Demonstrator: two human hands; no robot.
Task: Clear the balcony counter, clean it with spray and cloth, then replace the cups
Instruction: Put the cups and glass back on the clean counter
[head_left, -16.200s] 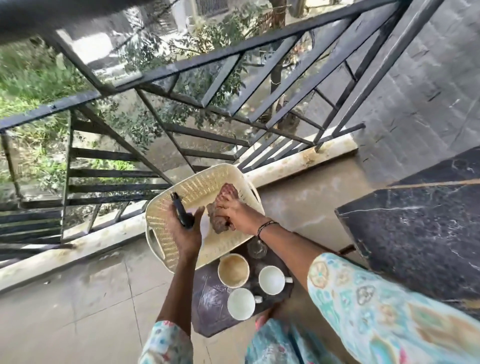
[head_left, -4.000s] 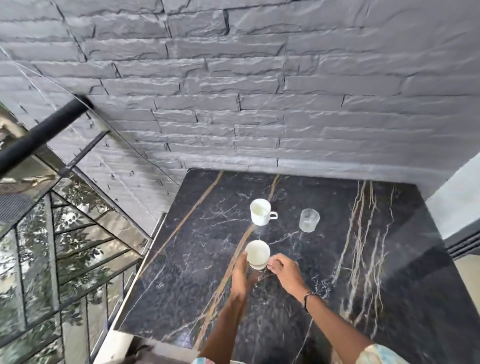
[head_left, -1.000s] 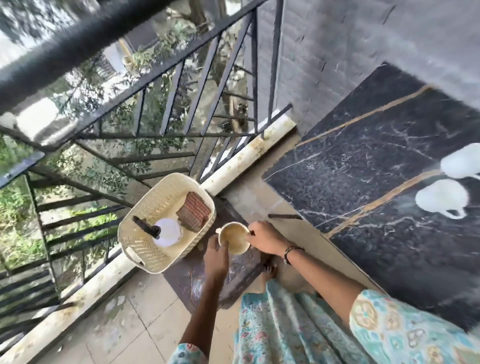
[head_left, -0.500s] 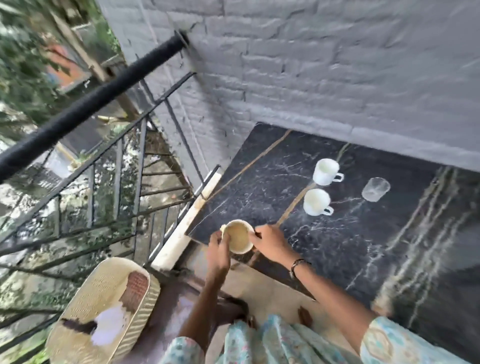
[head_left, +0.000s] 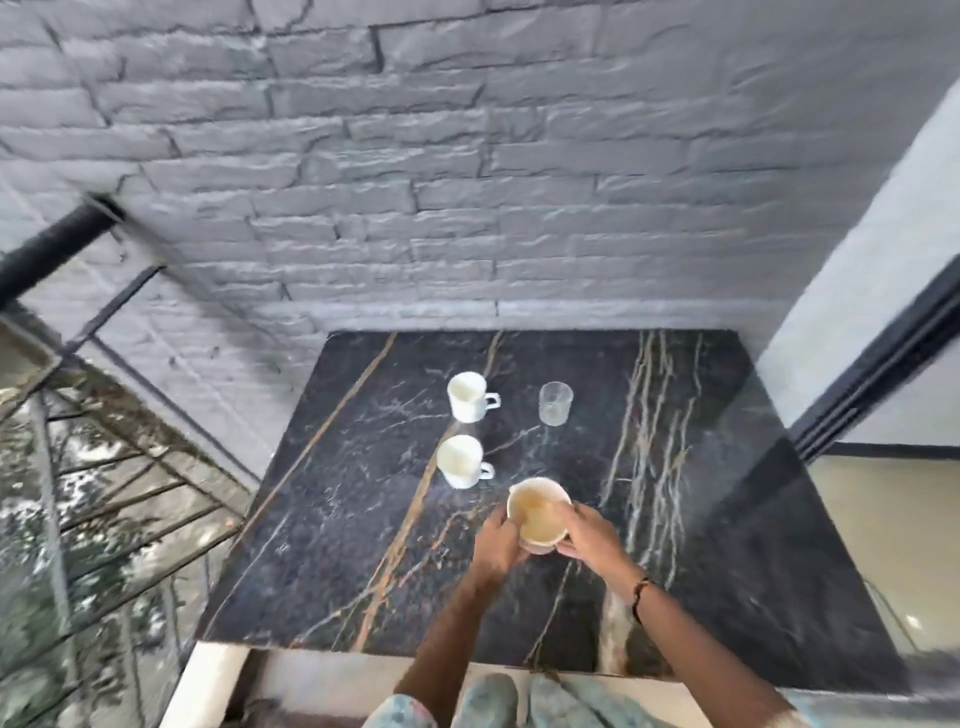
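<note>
Both hands, left (head_left: 500, 540) and right (head_left: 589, 535), grip a stained cup (head_left: 538, 515) bearing no readable writing above the counter (head_left: 332, 545).

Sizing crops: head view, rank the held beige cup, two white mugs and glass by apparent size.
1. Beige cup, nearest the camera, in both hands.
2. Near white mug and far white mug: alike.
3. Glass.

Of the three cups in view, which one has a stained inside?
The cup held in both hands: its inside is tan-stained. The two white handled cups standing farther back on the counter look clean inside.
</note>
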